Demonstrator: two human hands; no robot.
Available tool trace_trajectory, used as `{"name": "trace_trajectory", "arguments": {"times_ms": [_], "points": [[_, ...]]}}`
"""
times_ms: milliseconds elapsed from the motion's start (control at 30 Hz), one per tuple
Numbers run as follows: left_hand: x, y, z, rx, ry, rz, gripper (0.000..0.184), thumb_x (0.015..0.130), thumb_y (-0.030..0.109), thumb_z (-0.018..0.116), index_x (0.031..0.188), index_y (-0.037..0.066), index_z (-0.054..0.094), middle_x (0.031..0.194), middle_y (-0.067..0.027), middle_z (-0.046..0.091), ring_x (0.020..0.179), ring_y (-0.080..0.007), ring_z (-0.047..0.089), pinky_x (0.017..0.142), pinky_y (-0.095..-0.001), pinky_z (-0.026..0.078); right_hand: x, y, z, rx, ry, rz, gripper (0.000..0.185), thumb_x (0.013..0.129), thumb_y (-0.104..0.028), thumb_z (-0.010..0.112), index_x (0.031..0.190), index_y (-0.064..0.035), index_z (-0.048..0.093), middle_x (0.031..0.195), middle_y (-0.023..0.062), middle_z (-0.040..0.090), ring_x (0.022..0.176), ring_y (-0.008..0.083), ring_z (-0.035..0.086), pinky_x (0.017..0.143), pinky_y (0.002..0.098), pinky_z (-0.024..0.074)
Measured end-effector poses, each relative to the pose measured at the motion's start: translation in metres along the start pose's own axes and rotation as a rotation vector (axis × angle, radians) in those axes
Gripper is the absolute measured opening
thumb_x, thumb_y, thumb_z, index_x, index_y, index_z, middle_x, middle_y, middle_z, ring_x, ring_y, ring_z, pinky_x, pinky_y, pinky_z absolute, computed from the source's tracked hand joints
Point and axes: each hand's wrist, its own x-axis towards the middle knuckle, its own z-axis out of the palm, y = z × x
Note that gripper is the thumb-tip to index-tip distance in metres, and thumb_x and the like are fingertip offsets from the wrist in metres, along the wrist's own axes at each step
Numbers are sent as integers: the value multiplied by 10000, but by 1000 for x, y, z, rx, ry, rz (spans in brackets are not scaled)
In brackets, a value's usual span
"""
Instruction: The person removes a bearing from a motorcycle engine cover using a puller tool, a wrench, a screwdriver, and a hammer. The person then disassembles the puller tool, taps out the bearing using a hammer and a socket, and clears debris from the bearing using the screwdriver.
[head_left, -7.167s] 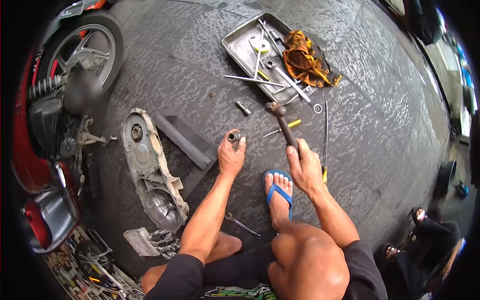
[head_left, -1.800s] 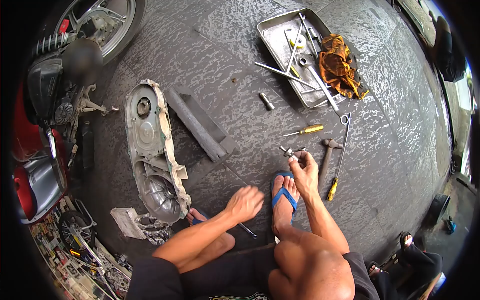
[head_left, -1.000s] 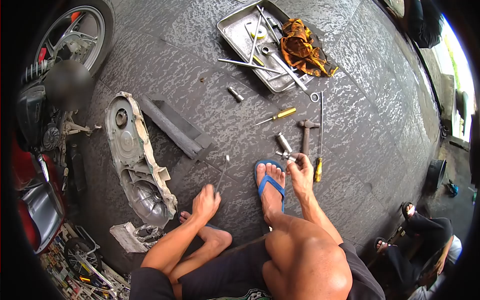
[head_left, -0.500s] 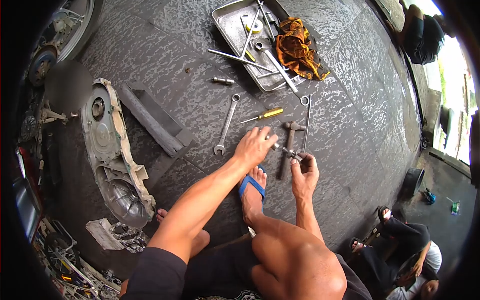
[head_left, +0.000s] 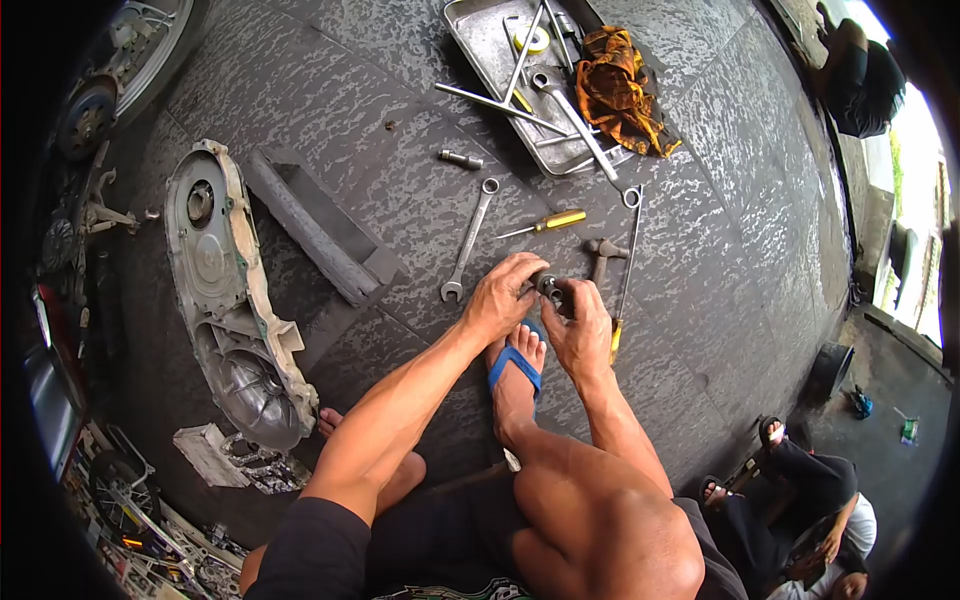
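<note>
In front of my foot, my left hand and my right hand are close together, fingers closed around small metal cylindrical parts. These look like sockets or short shafts; the fingers partly cover them. Just beyond my right hand lies a hammer, its handle mostly hidden. A long thin screwdriver with a yellow handle lies to the right. Ahead of my left hand are a combination wrench, a short yellow-handled screwdriver and a loose metal socket.
A metal tray holds several tools, with a stained orange rag over its edge. To the left lie a large engine cover and a grey angular bar. Another person sits at lower right.
My hands have come together, bringing the metal parts they held apart close to each other. My right hand moved left, uncovering the long screwdriver's yellow handle. The view shifted slightly.
</note>
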Motion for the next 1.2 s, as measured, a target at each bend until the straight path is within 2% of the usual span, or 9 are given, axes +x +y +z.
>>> {"name": "trace_trajectory", "arguments": {"times_ms": [133,200,233,300,400,467,700,1000,1200], "points": [[-1,13,-2,129,71,76,559,778,101,778,1304,91,588,1297,-126,579,1227,-336,554,1020,-416,487,-3,-8,-6,18,-37,25,416,816,-79,754,1192,-16,586,985,164,628,820,304,661,690,395,542],[-3,18,-5,136,43,68,584,773,135,796,1315,98,581,1304,-127,571,1234,-339,544,1033,-424,474,-10,-7,-15,64,40,116,487,818,-94,758,1258,-11,565,1018,153,625,822,271,644,693,366,536],[-2,20,-7,144,18,63,610,769,170,813,1326,105,574,1311,-128,563,1240,-342,535,1045,-432,461,-17,5,-14,118,102,229,494,825,-98,751,1268,3,556,1035,148,616,839,257,623,732,359,527],[-3,16,-5,147,35,92,597,768,185,822,1310,96,586,1279,-120,583,1215,-327,556,1029,-421,475,-27,33,-14,-59,265,299,484,839,-108,737,1269,11,550,1088,178,600,921,311,621,815,398,517],[-1,10,-2,155,54,150,559,766,184,824,1276,95,613,1241,-112,611,1176,-320,585,1007,-410,490,-37,68,-11,-259,290,384,496,860,-184,735,1267,25,543,1142,219,579,1044,402,588,906,463,481],[-2,8,-1,101,54,124,499,790,189,793,1250,94,626,1237,-105,614,1168,-332,578,1005,-420,487,-40,78,-8,-257,241,380,498,858,-195,741,1260,26,546,1135,222,580,1046,404,588,904,463,481],[-2,11,-2,111,66,105,509,783,193,799,1253,94,628,1249,-111,615,1154,-331,586,999,-415,491,-31,81,7,-269,139,347,487,844,-218,761,1215,24,559,1044,214,618,971,396,618,846,459,501],[0,12,-3,148,76,117,529,748,171,831,1233,83,640,1233,-106,635,1147,-313,602,988,-402,499,-29,80,9,-294,105,351,503,838,-221,765,1220,22,547,1069,228,604,997,413,606,857,466,498],[-1,34,-10,185,134,138,517,731,171,845,1200,67,655,1132,-109,625,1067,-305,608,922,-395,523,-27,66,7,-291,170,333,506,844,-184,748,1249,23,526,1164,236,563,997,428,600,861,472,497]]}}
